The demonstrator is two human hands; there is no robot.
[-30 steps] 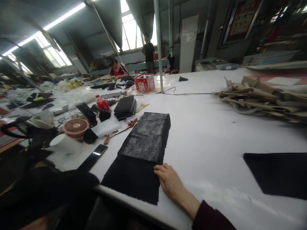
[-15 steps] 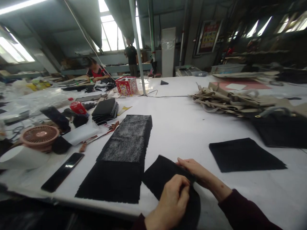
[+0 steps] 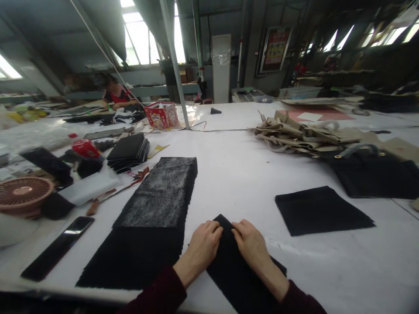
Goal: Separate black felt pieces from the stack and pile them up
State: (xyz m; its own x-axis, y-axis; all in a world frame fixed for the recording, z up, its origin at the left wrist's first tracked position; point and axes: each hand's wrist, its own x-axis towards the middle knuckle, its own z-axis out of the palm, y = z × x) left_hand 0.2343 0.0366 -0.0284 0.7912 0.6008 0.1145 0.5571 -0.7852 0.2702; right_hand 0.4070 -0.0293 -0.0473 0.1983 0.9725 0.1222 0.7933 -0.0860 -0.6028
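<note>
A black fabric piece (image 3: 234,272) lies at the table's front edge under both my hands. My left hand (image 3: 203,244) pinches its left border near the far corner. Opposite it, my right hand (image 3: 251,244) has its fingers closed on the right border, the forearm crossing over the cloth. Left of them is a long stack of black fabric pieces (image 3: 131,257), its far part showing a greyish speckled face (image 3: 159,192). Another flat black fabric piece (image 3: 322,211) rests to the right, apart from my hands.
At left are a phone (image 3: 59,248), a pink fan (image 3: 24,194), a stack of dark squares (image 3: 126,150) and a red box (image 3: 161,115). A pole (image 3: 176,65) rises behind. Beige pieces (image 3: 294,133) and a black bag (image 3: 373,174) lie right. Two people are at the back.
My left hand has moved forward along the fabric to its far end. My right hand has come closer and faces it. The view has shifted slightly to the right.
</note>
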